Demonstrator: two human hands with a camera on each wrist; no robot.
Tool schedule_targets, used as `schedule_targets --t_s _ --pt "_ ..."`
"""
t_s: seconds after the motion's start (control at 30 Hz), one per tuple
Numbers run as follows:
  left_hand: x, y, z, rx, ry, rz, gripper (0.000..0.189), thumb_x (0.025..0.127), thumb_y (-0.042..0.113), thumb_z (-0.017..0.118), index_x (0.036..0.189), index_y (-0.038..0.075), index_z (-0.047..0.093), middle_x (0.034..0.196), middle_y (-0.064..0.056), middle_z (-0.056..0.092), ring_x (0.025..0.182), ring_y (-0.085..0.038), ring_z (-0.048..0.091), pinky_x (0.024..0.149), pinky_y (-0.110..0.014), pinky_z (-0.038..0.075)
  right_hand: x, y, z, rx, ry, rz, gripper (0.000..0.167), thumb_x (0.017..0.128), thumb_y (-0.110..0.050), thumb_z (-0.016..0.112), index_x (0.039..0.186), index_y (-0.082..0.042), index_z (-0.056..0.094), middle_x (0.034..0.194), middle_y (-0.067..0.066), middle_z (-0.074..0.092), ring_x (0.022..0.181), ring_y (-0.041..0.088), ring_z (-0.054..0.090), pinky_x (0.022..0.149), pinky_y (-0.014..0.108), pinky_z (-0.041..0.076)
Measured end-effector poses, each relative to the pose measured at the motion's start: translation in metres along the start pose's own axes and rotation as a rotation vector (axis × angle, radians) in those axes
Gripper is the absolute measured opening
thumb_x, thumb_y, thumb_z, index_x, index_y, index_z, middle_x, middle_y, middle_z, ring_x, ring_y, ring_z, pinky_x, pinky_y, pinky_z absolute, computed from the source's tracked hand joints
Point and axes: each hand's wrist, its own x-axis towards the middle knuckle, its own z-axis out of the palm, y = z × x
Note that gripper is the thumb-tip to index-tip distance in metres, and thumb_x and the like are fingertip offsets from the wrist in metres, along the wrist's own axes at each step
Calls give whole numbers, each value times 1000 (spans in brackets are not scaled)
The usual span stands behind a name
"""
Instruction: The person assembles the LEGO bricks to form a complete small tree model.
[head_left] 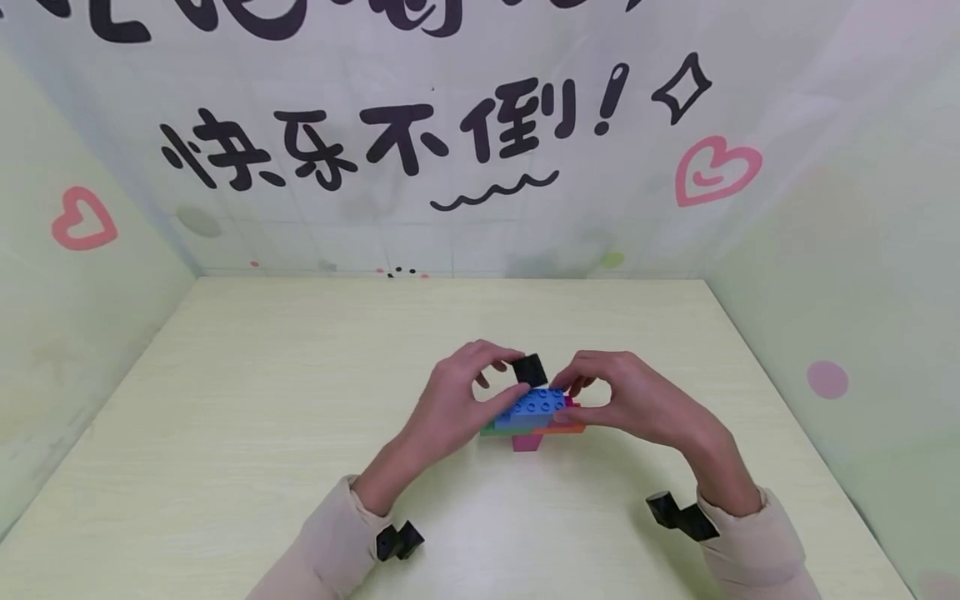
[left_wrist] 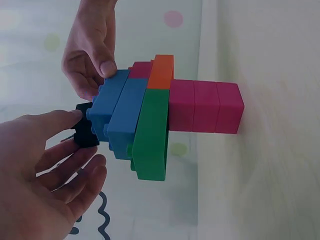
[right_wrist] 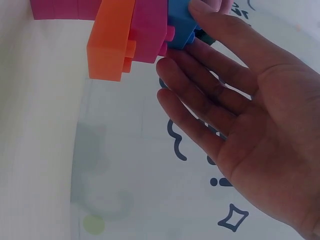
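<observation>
A stepped toy-brick structure stands on the table. Its base is a column of pink bricks [left_wrist: 206, 106], with a green brick [left_wrist: 151, 135] and an orange brick [left_wrist: 162, 72] side by side above. Over those come a magenta brick [right_wrist: 149, 30] and blue bricks, the topmost blue brick [head_left: 536, 402] showing its studs. Between thumb and index finger, my left hand [head_left: 459, 392] pinches a black brick [head_left: 530, 370] close over the studs. My right hand [head_left: 630, 398] pinches the right end of the top blue brick, thumb on the near side and fingertips behind.
The pale wooden table [head_left: 262, 375] is bounded by a printed back wall [head_left: 360, 225] and side walls. Black devices [head_left: 399, 542] are strapped at both sleeve cuffs [head_left: 757, 533].
</observation>
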Motion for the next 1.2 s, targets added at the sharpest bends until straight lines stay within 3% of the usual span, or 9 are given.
schedule_targets --t_s 0.17,0.47,0.9,1.2 --pt "-2 10 1 -15 -84 43 34 87 22 77 118 12 69 108 7 64 92 -4 55 70 -27 53 -1 1 1 -7 2 -25 27 82 -21 81 106 -23 69 98 -15 65 91 8 64 80 27 52" --pt "-3 12 0 -7 -127 58 32 88 23 76 117 11 70 107 4 63 97 -13 60 71 -25 52 0 1 0 -7 2 -29 27 83 -21 81 107 -24 69 99 -15 65 91 7 64 81 27 51" --pt "-5 18 -2 45 -152 58 32 87 21 76 117 11 70 106 4 62 99 -15 59 81 -26 51 0 1 1 -9 -1 -30 28 82 -19 82 106 -22 69 98 -14 65 91 7 64 79 27 52" --pt "-4 19 -1 154 -147 114 32 88 24 76 116 11 71 106 6 61 94 -9 57 79 -20 48 1 0 0 -19 -4 -31 27 82 -18 82 105 -21 69 98 -14 65 91 7 64 80 27 52"
